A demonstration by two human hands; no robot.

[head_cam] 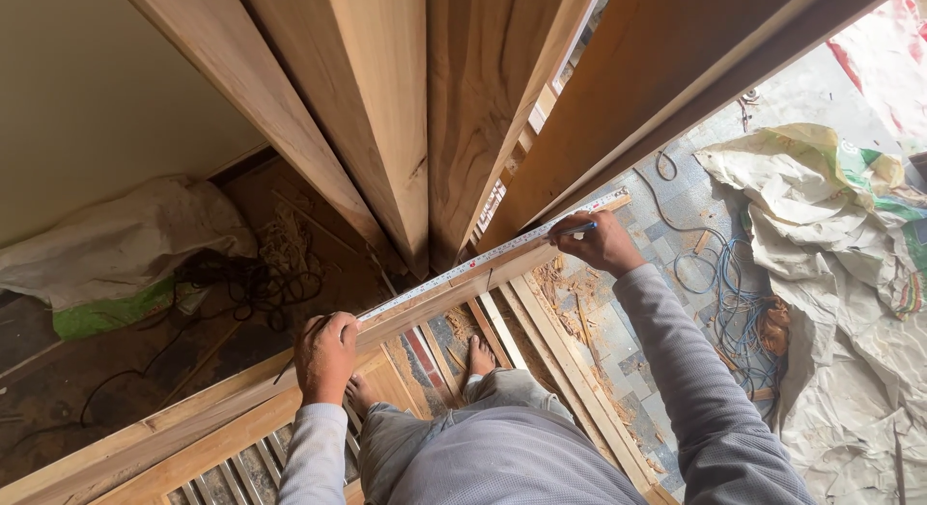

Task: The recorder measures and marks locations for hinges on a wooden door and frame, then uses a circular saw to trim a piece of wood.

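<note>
A long wooden rail (193, 413) runs diagonally from the lower left up to the right. A measuring tape (463, 268) lies stretched along its top edge. My left hand (325, 355) presses the tape's near end down on the rail. My right hand (599, 239) holds a blue pen (577, 232) with its tip on the tape near the far end. Tall upright wooden planks (386, 109) stand just beyond the rail. My bare feet (478, 355) show on the floor below.
Crumpled sacks and sheets (830, 225) lie at the right, with blue cable coils (734, 302) on the tiled floor. A white sack (116, 244) and black cables (241, 278) sit at the left. Wood strips (570, 370) and shavings cover the floor.
</note>
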